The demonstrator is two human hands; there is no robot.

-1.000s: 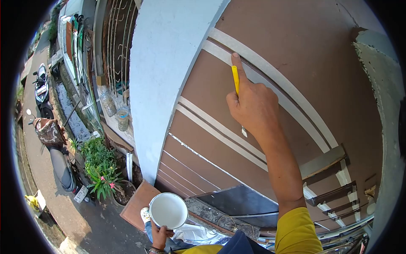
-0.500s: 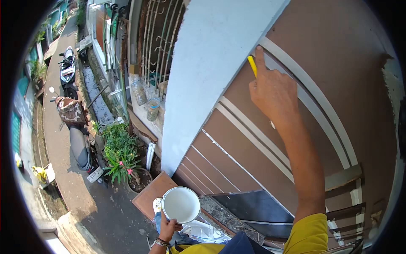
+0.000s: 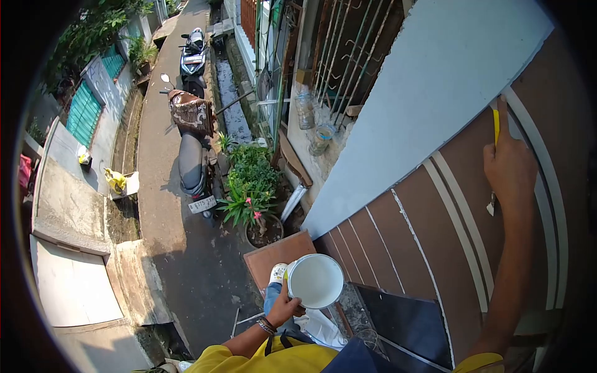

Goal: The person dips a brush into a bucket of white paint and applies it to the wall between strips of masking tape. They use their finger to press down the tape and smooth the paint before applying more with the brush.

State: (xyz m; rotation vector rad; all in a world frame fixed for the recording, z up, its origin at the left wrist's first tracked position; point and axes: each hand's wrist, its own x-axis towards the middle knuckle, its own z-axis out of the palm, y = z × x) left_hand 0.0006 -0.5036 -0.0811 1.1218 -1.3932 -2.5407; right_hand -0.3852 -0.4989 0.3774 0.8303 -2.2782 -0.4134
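Note:
My left hand (image 3: 285, 308) grips the side of a round white tub (image 3: 316, 283), low in front of me. Its inside looks white. My right hand (image 3: 511, 166) is raised to a brown wall panel (image 3: 463, 140), the index fingertip right at the groove beside the pale blue wall (image 3: 404, 105). Closed in that same hand is a yellow-handled tool (image 3: 496, 127). Its small whitish tip shows below the palm; I cannot tell its exact kind. Pale strips (image 3: 460, 227) and a rough white line (image 3: 415, 233) cross the panel.
Beneath the tub are a brown ledge (image 3: 280, 253) and a foot in a white patterned shoe (image 3: 278, 273). A potted plant (image 3: 252, 180) stands near the wall. Parked motorbikes (image 3: 193, 161) line the alley beside a drain (image 3: 233, 102). Glass jars (image 3: 322, 140) sit below a barred window (image 3: 354, 53).
My view has swung left, so the alley fills more of it and everything sits further right. The right fingertip stays at the top of the groove; the left hand still holds the tub.

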